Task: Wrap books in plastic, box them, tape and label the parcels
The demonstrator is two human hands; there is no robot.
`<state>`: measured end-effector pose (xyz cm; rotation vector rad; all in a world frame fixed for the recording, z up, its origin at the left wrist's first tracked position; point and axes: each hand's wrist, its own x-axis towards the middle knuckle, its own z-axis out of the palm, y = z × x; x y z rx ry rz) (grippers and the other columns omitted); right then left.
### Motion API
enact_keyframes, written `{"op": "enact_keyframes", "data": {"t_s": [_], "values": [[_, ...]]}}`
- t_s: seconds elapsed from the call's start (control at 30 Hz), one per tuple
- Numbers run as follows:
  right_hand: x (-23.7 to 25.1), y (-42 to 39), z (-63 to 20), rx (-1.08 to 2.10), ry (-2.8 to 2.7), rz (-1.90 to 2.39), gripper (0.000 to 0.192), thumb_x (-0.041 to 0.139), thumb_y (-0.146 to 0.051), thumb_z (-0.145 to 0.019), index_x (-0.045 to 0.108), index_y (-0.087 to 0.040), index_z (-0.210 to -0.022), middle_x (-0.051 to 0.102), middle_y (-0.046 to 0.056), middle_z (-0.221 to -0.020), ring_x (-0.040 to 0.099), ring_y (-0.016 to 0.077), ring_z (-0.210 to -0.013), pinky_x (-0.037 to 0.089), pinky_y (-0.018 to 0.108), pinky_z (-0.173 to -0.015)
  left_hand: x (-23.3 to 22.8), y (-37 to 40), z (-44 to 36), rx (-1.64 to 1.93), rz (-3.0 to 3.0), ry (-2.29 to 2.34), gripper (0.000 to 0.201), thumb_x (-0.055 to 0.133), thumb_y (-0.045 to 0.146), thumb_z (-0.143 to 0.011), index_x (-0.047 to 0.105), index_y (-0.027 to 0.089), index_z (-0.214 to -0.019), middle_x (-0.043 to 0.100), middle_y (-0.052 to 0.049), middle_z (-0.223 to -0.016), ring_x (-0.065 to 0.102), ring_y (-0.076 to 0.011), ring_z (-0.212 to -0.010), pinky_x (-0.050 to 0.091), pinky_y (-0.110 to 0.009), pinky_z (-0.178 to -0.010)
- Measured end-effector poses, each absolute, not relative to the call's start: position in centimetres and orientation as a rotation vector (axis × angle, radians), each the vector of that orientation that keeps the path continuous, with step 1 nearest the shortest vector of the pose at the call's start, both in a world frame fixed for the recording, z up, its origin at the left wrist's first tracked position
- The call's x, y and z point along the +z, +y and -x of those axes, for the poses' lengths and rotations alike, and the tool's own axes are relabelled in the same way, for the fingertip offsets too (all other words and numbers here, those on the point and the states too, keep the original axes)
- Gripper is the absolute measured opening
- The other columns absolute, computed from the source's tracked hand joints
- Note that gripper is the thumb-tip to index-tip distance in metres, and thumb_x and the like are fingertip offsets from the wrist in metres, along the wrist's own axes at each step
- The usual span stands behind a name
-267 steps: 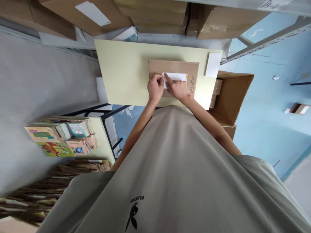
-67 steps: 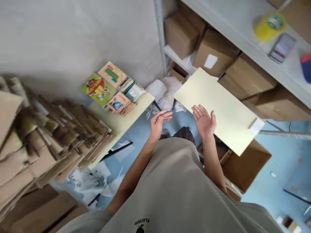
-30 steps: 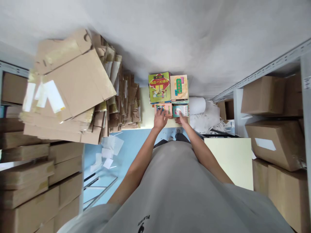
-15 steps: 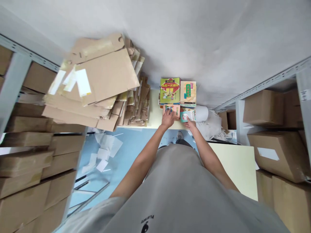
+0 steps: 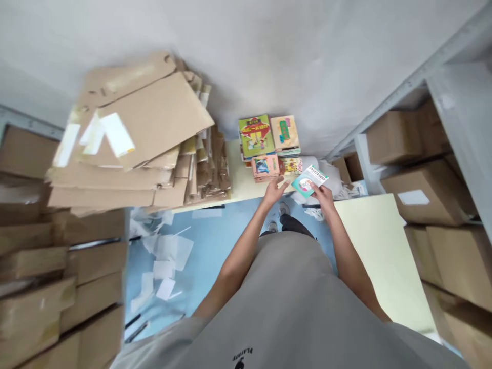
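Centre right of the frame: the right hand point(image 5: 325, 195) pinches a small teal and white booklet point(image 5: 309, 181) by its lower right edge, fingers closed on the cover. The booklet is lifted clear of the table and tilted; its long axis runs from lower left to upper right, with the white printed strip at the upper right end and the teal end pointing toward the lower left. Its cover faces up toward the camera.

Just to the left, the left hand point(image 5: 274, 190) is spread, fingers loosely extended toward the upper right, holding nothing; its fingertips lie near the near edge of the pale yellow table point(image 5: 238, 182) and just below the pink booklet stack point(image 5: 265, 167). The two hands are near one another but apart.

On the table above the hands sit further stacks: a green-covered stack point(image 5: 255, 135) and an orange-covered stack point(image 5: 284, 132) at the far edge, and a yellowish stack point(image 5: 292, 165) beside the pink one. A heap of flattened cardboard point(image 5: 142, 138) fills the left of the frame. A second pale tabletop point(image 5: 378, 251) runs down the right side, beside brown boxes point(image 5: 415, 192) on grey shelving. White paper scraps point(image 5: 169, 253) lie scattered on the blue floor point(image 5: 207, 241) at lower left.
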<state>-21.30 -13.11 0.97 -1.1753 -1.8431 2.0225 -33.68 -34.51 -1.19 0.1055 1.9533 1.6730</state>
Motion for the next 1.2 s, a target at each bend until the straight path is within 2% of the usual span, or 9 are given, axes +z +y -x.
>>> {"op": "enact_keyframes", "data": {"t_s": [0.13,0.23,0.3,0.4,0.57,0.73,0.87,1.07,1.2], "values": [[4.4,-12.9,11.3,1.837,-1.943,1.178,0.067,0.101,-0.085,-0.075,0.085,-0.021,-0.088,0.078,0.001,-0.076,0.067,0.0185,-0.070,0.056,0.031,-0.067,-1.2,-31.7,26.5,1.672,-0.055,1.346,0.069,0.103,0.083,-0.082,0.091,0.021,-0.109,0.093,-0.015,-0.125,0.084,-0.0366,-0.130,0.061,-0.056,-0.129],[6.6,-13.6,4.8,1.715,-1.906,1.220,0.068,0.100,-0.088,-0.079,0.081,-0.022,-0.078,0.071,0.000,-0.068,0.061,0.0168,-0.066,0.050,0.030,-0.065,-0.9,-29.9,21.9,1.522,-0.074,1.140,0.068,0.111,0.078,-0.070,0.091,0.022,-0.102,0.092,-0.010,-0.110,0.085,-0.0284,-0.111,0.065,-0.049,-0.119],[7.7,-14.3,1.3,1.653,-1.838,1.252,0.071,0.099,-0.090,-0.079,0.076,-0.023,-0.071,0.069,0.000,-0.066,0.059,0.0160,-0.067,0.049,0.030,-0.065,-0.4,-28.8,19.5,1.448,-0.131,1.100,0.065,0.115,0.069,-0.069,0.091,0.022,-0.107,0.091,-0.009,-0.112,0.084,-0.0265,-0.112,0.065,-0.045,-0.115],[9.1,-15.6,-2.6,1.589,-1.684,1.299,0.076,0.100,-0.094,-0.077,0.069,-0.025,-0.067,0.069,0.000,-0.068,0.059,0.0166,-0.070,0.051,0.031,-0.066,0.7,-27.4,17.0,1.385,-0.231,1.076,0.065,0.116,0.064,-0.069,0.091,0.022,-0.112,0.092,-0.010,-0.121,0.084,-0.0288,-0.119,0.065,-0.044,-0.112],[10.2,-17.4,-6.4,1.574,-1.370,1.296,0.076,0.102,-0.093,-0.076,0.066,-0.027,-0.076,0.073,0.001,-0.081,0.068,0.0201,-0.081,0.062,0.036,-0.078,3.2,-25.7,14.6,1.320,-0.457,1.073,0.069,0.113,0.067,-0.073,0.089,0.022,-0.120,0.091,-0.010,-0.127,0.083,-0.0323,-0.125,0.063,-0.044,-0.112],[10.4,-17.3,-8.6,1.508,-1.244,1.277,0.076,0.099,-0.096,-0.077,0.066,-0.028,-0.080,0.068,0.000,-0.080,0.066,0.0209,-0.083,0.063,0.038,-0.085,4.8,-23.3,12.7,1.285,-0.555,1.044,0.073,0.111,0.069,-0.075,0.086,0.023,-0.126,0.091,-0.010,-0.128,0.082,-0.0323,-0.128,0.062,-0.047,-0.118],[10.5,-15.6,-10.1,1.487,-1.213,1.232,0.071,0.100,-0.092,-0.079,0.071,-0.027,-0.086,0.066,-0.001,-0.083,0.062,0.0192,-0.082,0.060,0.037,-0.084,5.1,-20.9,11.1,1.259,-0.574,1.063,0.070,0.108,0.071,-0.079,0.086,0.024,-0.125,0.090,-0.010,-0.125,0.082,-0.0315,-0.126,0.063,-0.044,-0.110],[9.9,-10.1,-10.7,1.603,-1.302,1.227,0.069,0.100,-0.089,-0.081,0.070,-0.027,-0.082,0.062,-0.002,-0.080,0.059,0.0185,-0.082,0.058,0.036,-0.084,4.6,-17.5,10.8,1.303,-0.499,1.140,0.071,0.112,0.070,-0.073,0.087,0.023,-0.120,0.090,-0.008,-0.116,0.083,-0.0288,-0.116,0.064,-0.044,-0.107],[7.8,-6.0,-8.4,1.840,-1.377,1.211,0.067,0.095,-0.090,-0.084,0.075,-0.027,-0.092,0.076,0.003,-0.093,0.070,0.0224,-0.095,0.062,0.038,-0.095,3.4,-17.1,12.3,1.400,-0.383,1.270,0.072,0.117,0.069,-0.064,0.088,0.020,-0.109,0.091,-0.007,-0.110,0.083,-0.0274,-0.106,0.065,-0.043,-0.103]]}}
